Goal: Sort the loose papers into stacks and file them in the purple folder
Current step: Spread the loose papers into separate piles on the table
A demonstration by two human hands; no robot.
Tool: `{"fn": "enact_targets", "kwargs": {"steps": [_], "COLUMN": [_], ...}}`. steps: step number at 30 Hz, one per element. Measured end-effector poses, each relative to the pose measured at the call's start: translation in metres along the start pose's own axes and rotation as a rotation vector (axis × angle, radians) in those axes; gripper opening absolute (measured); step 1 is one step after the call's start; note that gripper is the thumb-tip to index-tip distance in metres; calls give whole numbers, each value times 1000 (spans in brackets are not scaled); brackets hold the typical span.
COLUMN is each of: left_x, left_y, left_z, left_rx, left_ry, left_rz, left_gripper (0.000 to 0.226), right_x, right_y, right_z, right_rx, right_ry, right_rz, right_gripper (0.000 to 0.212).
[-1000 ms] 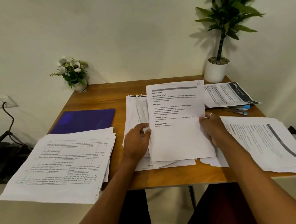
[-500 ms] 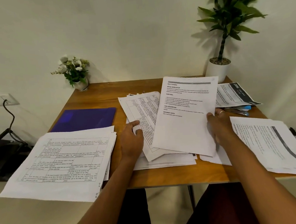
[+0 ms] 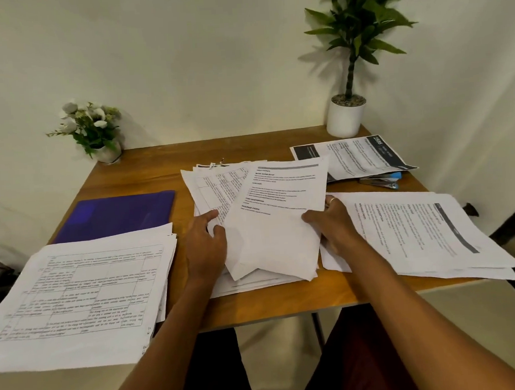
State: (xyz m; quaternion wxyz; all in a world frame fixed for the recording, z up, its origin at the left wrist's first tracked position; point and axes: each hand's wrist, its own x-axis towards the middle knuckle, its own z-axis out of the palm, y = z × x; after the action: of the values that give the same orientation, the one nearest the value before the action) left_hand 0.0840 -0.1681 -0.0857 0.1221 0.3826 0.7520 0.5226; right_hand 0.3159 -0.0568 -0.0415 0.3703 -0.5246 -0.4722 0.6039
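My right hand (image 3: 333, 226) pinches the right edge of a smooth white printed sheet (image 3: 279, 223), which lies tilted on the loose central pile of papers (image 3: 207, 188). My left hand (image 3: 205, 249) rests on that pile with relaxed fingers, touching the sheet's left edge. The flat, glossy purple rectangular folder (image 3: 116, 215) lies closed, left of and beyond my left hand, on the wooden table (image 3: 158, 167).

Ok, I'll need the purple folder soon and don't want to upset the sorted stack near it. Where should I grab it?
Probably its far right corner, coming from the right. The purple folder lies flat with its near edge covered by the left stack, while its right and far edges sit bare on the table. Slide it away from the stack before lifting.
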Motion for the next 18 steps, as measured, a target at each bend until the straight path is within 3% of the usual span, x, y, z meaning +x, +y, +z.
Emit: {"fn": "enact_targets", "kwargs": {"steps": [18], "left_x": [-4], "left_y": [5], "left_z": [1], "left_rx": [-45], "left_ry": [-2], "left_rz": [11], "left_gripper": [32], "right_x": [3], "right_y": [7], "right_z": [-1], "right_rx": [-2], "right_ry": [-30], "right_rz": [-7], "right_gripper": [32]}}
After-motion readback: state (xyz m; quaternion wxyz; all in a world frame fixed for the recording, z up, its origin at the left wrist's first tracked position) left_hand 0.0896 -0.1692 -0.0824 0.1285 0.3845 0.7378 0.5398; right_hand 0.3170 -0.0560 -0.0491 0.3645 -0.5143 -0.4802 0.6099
